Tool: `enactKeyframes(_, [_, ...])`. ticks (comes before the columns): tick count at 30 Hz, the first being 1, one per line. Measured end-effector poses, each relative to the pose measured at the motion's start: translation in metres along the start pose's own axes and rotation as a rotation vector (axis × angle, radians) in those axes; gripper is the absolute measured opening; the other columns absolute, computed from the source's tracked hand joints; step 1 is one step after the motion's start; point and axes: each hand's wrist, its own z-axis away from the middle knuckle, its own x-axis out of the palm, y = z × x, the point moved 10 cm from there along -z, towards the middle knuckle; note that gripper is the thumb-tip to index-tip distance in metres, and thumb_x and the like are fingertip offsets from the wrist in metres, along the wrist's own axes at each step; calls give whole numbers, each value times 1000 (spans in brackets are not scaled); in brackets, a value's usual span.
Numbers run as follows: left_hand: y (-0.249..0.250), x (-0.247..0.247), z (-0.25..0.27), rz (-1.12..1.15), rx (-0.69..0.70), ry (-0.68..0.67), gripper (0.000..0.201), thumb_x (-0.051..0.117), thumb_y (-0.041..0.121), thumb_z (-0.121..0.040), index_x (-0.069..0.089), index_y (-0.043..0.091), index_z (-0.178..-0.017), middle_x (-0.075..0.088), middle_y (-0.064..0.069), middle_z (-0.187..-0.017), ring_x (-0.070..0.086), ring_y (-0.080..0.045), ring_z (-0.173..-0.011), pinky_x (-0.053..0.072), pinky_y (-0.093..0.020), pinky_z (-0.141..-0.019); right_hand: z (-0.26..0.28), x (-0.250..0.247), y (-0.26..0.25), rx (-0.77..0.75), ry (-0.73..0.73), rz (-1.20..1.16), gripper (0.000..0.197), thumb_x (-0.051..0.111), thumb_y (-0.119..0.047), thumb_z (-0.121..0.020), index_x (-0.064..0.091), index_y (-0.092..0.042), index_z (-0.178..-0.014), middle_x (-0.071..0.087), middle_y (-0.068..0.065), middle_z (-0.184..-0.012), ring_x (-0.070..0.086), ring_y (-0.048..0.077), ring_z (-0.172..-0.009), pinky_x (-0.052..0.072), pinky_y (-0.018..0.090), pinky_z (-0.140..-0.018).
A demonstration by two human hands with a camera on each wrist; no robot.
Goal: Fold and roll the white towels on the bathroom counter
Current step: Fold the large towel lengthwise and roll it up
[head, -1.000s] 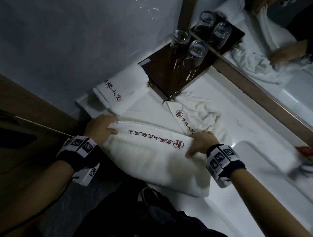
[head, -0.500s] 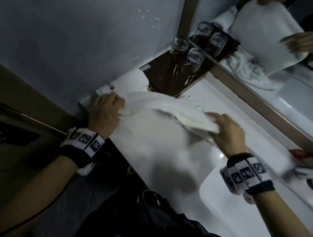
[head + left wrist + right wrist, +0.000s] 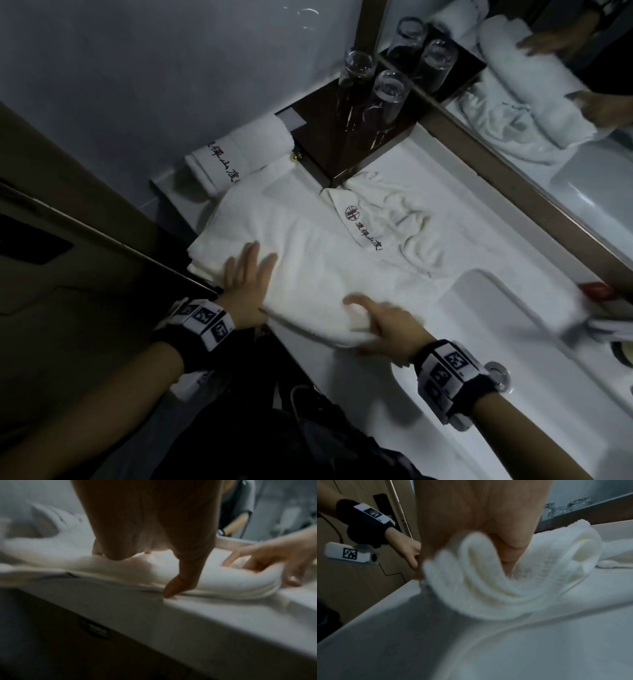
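A folded white towel (image 3: 318, 260) lies plain side up across the white counter (image 3: 455, 192). My left hand (image 3: 248, 274) lies flat on its left end with straight fingers, and its thumb tip touches the counter edge in the left wrist view. My right hand (image 3: 383, 325) grips the towel's near right end, index finger stretched on top. In the right wrist view the thumb of that hand (image 3: 508, 550) is tucked into the layered end of the towel (image 3: 505, 588). The left wrist view shows the same thick folded end (image 3: 223, 582) under my right hand (image 3: 274, 561).
A rolled towel with red lettering (image 3: 239, 154) sits at the back left. A crumpled logo towel (image 3: 394, 222) lies behind the folded one. A dark tray (image 3: 329, 150) holds upturned glasses (image 3: 387, 99) by the mirror (image 3: 565, 144). The sink basin (image 3: 513, 342) is at right.
The towel, lettering up a second ago, was lifted and turned over, and now lies plain side up. My left hand went from gripping to flat; my right hand shifted to the near end.
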Motion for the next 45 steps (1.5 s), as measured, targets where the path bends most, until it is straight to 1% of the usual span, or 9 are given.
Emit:
enactKeyframes(3, [30,12,-4,134,39,-31,106,60,40,-61,-14,52,-136,-42,-9,-145,-42,-28,-132,-21,-59,-106,-5,-9,-3,-56,8,-301,35,65,-42,-82,55,-38,-115,55,-11,-74,54,10,-59,45,26,-65])
enactKeyframes(6, [37,13,-3,124,59,-32,96,60,49,-64,-8,64,-130,-45,-7,-144,-45,-25,-130,-22,-59,-104,-7,-48,-8,-155,339,-79,38,63,-33,-87,57,-28,-124,54,-9,-103,59,16,-92,46,28,-84])
enactKeyframes(12, [35,1,4,291,37,29,59,41,68,-76,19,62,-130,-26,2,-154,-32,-15,-138,-20,-53,-109,-25,-38,25,175,276,235,89,64,-61,-70,7,-60,-137,11,1,-154,11,25,-142,18,49,-108])
enactKeyframes(19, [45,17,-17,105,51,36,75,38,67,-82,-23,64,-126,-41,-4,-147,-51,-19,-122,-28,-57,-100,-9,-14,36,173,310,384,82,32,-75,-80,-27,-52,-132,1,4,-157,8,29,-142,18,50,-106])
enactKeyframes(24, [43,10,-29,-7,167,47,87,48,62,-77,-26,65,-122,-39,-3,-148,-47,-18,-125,-24,-58,-102,11,1,22,61,449,312,76,20,-70,-83,-1,-33,-146,-11,6,-155,-12,26,-143,4,49,-115])
enactKeyframes(27, [54,-2,-22,-79,101,105,96,57,49,-75,-20,56,-131,-31,-7,-150,-30,-25,-138,-17,-56,-108,16,2,14,31,495,330,74,23,-64,-85,10,-25,-147,-2,5,-155,1,26,-144,14,48,-114])
enactKeyframes(33, [133,10,45,-137,164,334,58,37,20,-71,58,33,-124,56,10,-133,53,-6,-122,50,-33,-96,10,9,15,143,448,364,75,32,-59,-91,-4,-26,-148,-10,7,-158,5,28,-146,16,45,-110])
enactKeyframes(39, [150,57,86,83,179,101,81,36,8,-79,-5,16,-148,-14,-3,-157,-15,-18,-145,-15,-42,-114,15,28,-4,200,329,348,76,28,-52,-94,-16,-20,-147,-20,14,-155,1,34,-144,16,48,-111])
enactKeyframes(45, [130,63,104,41,54,175,76,34,-2,-86,-9,12,-147,-16,-2,-157,-16,-16,-144,-11,-37,-118,36,37,-26,143,255,262,70,38,-49,-94,6,-19,-148,7,18,-150,23,41,-127,22,45,-108])
